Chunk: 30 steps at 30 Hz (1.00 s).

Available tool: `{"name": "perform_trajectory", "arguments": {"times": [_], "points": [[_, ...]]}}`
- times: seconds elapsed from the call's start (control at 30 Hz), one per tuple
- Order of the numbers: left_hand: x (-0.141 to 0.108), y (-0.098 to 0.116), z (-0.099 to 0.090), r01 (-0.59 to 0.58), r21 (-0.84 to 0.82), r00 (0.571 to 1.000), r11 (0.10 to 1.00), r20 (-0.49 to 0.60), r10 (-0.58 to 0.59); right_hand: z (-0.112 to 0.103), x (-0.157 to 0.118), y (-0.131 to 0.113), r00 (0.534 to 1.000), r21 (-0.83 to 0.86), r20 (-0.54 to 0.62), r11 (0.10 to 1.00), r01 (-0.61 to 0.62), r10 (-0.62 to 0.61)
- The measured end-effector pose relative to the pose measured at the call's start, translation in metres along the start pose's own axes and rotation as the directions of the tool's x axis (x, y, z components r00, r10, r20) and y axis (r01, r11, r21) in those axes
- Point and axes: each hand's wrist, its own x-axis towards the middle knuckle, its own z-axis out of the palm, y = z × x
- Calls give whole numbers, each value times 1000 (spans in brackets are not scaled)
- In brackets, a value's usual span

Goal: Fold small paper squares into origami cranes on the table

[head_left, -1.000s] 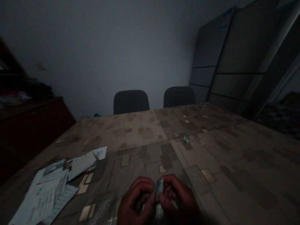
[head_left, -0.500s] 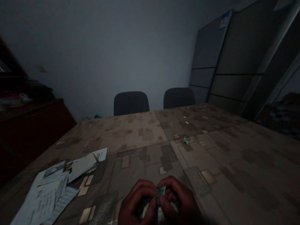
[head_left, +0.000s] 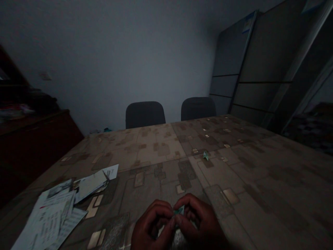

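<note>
A small piece of green folded paper [head_left: 179, 210] is pinched between the fingertips of both hands at the bottom centre. My left hand [head_left: 154, 224] holds it from the left, with its fingers curled and its thumb near the lower edge. My right hand [head_left: 199, 220] grips it from the right, its thumb close to the left thumb. The fingertips cover much of the paper. Farther off, right of centre, a small green folded paper figure [head_left: 205, 155] stands on the patterned tablecloth [head_left: 156, 180].
Loose printed papers [head_left: 49, 215] and a stack of cards or slips [head_left: 92, 184] lie at the left. Two dark chairs [head_left: 145, 114] [head_left: 198, 108] stand behind the far table edge. A dark red cabinet [head_left: 39, 142] is at the left, and a panelled wardrobe [head_left: 260, 69] at the right.
The fingers and thumbs have shifted slightly around the green paper, and the thumbs are now closer together at its lower edge. The camera view has moved very little.
</note>
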Motion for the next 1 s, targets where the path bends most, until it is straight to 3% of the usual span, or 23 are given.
{"name": "perform_trajectory", "arguments": {"times": [0.1, 0.23, 0.4, 0.73, 1.0], "points": [[1, -4, 0, 53, -29, 999, 998, 6, -53, -1, 1, 0, 1000, -2, 1, 1000, -4, 4], [2, -9, -1, 100, -112, 994, 989, -28, -104, -1, 4, 3, 997, 123, 2, 990, -72, 72], [2, -11, 0, 167, -187, 981, 968, -65, -182, -4, 9, 13, 979, 322, 132, 927, -192, 157], [0, -13, 0, 336, -241, 940, 910, 36, -338, 1, 6, 16, 990, 147, 77, 981, -127, 117], [0, -9, 0, 288, -203, 957, 936, 19, -290, 0, 4, 4, 988, 148, 92, 980, -133, 120]]}}
